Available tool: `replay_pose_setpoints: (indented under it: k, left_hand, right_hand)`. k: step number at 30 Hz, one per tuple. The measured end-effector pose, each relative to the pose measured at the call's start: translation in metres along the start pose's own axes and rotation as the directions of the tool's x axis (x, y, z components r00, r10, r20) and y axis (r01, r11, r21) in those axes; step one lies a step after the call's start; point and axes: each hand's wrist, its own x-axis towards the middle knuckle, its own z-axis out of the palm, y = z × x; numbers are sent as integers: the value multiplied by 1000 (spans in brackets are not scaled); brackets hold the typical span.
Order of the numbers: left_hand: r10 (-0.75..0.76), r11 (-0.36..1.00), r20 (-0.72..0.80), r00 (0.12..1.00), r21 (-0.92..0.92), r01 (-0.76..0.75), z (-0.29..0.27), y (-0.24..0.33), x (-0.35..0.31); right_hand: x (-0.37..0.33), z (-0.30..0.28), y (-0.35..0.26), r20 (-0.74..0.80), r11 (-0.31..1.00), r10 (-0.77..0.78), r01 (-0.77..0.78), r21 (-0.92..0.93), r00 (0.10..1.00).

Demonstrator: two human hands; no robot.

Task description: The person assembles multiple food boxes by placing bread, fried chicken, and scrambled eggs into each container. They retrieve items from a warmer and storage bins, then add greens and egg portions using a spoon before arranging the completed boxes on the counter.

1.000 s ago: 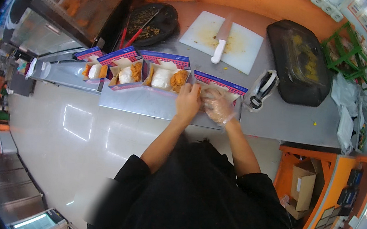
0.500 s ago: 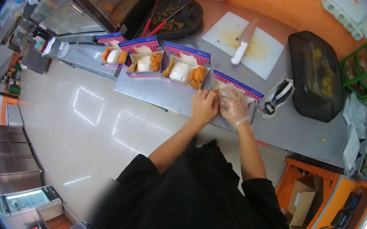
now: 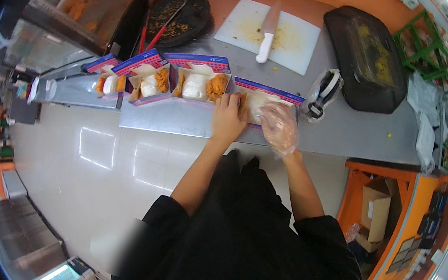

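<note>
At the right end of a row of open food boxes, my bare left hand [image 3: 229, 119] curls its fingers over the left side of the last box [image 3: 272, 90]. Over the front right of that same box is my right hand [image 3: 280, 127], in a clear plastic glove with its fingers bent inward. Whatever lies under those fingers is hidden; something whitish shows beside them. The box to the left holds a white wrapped bundle [image 3: 194, 86] and a piece of fried chicken [image 3: 217, 86]. Farther left, another box [image 3: 151, 82] has similar contents.
Behind the boxes lie a white cutting board [image 3: 237, 32], a white-handled knife [image 3: 266, 41] and a dark stone mortar [image 3: 185, 20] with red-handled tongs. A black-strapped item in plastic [image 3: 321, 96], a black lidded tray [image 3: 365, 62] and a green basket [image 3: 426, 42] stand right. A glass cabinet [image 3: 84, 0] stands left.
My view has shifted, so the counter sits differently in the picture. My right hand has drawn slightly back toward me over the box; my left hand stays at its left side.
</note>
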Motion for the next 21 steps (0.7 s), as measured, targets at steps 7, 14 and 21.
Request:
replay_pose_setpoints:
  k: [7,14,21]
  left_hand:
    - [-26,989,64,998,-145,35,-7,-7,0]
    - [-70,984,-59,996,-168,59,-29,7,-13]
    - [-398,907,-300,867,-267,324,-117,-120,-62]
  right_hand:
    - [-80,-49,-29,-212,868,445,-477,-136,870]
    - [-172,-52,-32,-88,509,853,-858,-73,514]
    - [-96,-18,-45,-31,903,429,-427,59,903]
